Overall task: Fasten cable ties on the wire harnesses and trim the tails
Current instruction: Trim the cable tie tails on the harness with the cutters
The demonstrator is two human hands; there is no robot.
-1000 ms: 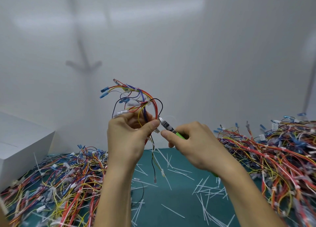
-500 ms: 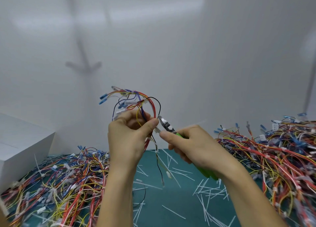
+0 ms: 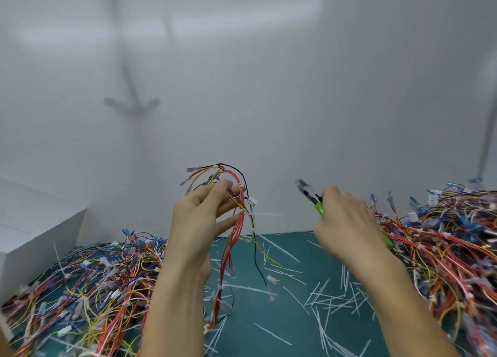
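My left hand holds a wire harness of red, yellow and black wires up above the green mat, its fingers loosely spread around the bundle. A white cable tie tail sticks out sideways from the harness to the right. My right hand grips green-handled cutters, jaws pointing up and left, well apart from the harness. The harness hangs down with white connectors at its ends.
A heap of coloured harnesses lies at the left, another heap at the right. Cut white tie tails litter the green mat. A white box stands at the far left. A white wall is behind.
The cutters have pulled away to the right from the harness. My left hand has loosened and lowered the harness, whose wires now hang straighter.
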